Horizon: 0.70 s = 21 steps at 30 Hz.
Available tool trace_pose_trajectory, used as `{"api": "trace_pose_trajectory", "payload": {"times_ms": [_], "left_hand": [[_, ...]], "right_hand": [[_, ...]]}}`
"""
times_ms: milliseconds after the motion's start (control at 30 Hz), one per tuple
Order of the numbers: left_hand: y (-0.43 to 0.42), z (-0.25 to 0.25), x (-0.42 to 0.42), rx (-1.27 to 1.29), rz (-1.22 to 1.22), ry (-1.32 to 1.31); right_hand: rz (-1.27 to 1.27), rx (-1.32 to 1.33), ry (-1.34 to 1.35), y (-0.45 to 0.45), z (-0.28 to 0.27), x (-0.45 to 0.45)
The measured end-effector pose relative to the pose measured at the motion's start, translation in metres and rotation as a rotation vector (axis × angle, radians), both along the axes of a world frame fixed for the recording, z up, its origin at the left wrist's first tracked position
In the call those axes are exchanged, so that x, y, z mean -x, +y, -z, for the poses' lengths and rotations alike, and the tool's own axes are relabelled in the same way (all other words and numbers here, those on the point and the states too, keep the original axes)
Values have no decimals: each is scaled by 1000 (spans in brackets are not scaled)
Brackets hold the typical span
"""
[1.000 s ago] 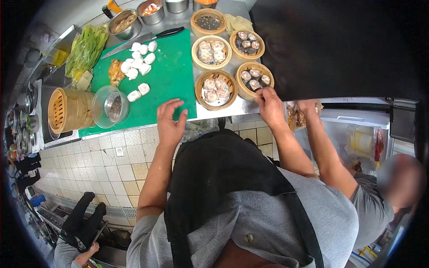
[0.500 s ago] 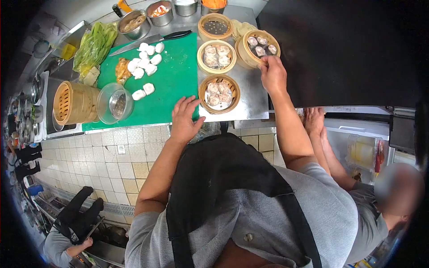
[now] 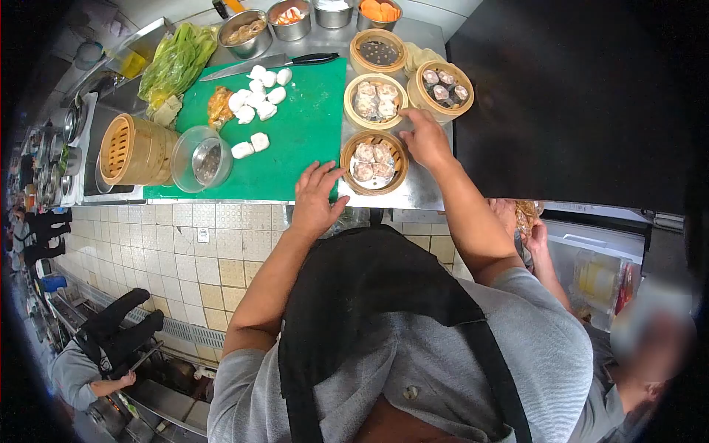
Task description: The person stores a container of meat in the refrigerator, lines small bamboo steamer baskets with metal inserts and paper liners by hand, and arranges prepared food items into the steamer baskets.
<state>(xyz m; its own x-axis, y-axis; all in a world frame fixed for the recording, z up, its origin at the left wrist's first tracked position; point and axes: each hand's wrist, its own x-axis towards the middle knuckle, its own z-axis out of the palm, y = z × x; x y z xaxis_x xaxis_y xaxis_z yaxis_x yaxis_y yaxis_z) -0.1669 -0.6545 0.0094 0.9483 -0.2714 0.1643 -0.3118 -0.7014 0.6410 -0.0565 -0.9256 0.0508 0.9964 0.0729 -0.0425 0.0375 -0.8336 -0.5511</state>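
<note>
My left hand (image 3: 317, 199) lies at the front edge of the green cutting board (image 3: 303, 133), fingers spread, fingertips beside the nearest bamboo steamer basket (image 3: 375, 190). That basket holds several pleated dumplings (image 3: 373, 164) on a perforated paper liner. My right hand (image 3: 428, 140) has its fingertips at the right rim of the middle steamer basket (image 3: 356, 118), which also holds dumplings (image 3: 377, 100). Whether the fingers press on that rim is unclear. To the right, another steamer basket (image 3: 443, 111) with several dumplings sits on the counter. Behind the middle one is a steamer basket (image 3: 378, 52) with only a perforated liner.
White dough-like pieces (image 3: 258, 96) and a knife (image 3: 269, 63) lie on the board. A clear plastic tub (image 3: 201, 159) and stacked steamers (image 3: 136, 151) stand left. Metal tins (image 3: 292, 22) line the back. A co-worker's hands (image 3: 528, 221) are low at right, below the dark surface (image 3: 561, 111).
My right hand has let go of the right-hand steamer basket and come left and nearer, to the middle basket. My left hand stays by the nearest basket. The view has shifted slightly.
</note>
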Motion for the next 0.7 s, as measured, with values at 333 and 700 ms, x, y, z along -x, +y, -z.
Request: {"api": "trace_pose_trajectory", "payload": {"times_ms": [333,700], "left_hand": [[3,1,-5,38,26,2],[-24,-9,-120,590,-147,336]], "right_hand": [[-80,62,-82,7,21,-19],[-19,-53,-73,11,0,-22]]}}
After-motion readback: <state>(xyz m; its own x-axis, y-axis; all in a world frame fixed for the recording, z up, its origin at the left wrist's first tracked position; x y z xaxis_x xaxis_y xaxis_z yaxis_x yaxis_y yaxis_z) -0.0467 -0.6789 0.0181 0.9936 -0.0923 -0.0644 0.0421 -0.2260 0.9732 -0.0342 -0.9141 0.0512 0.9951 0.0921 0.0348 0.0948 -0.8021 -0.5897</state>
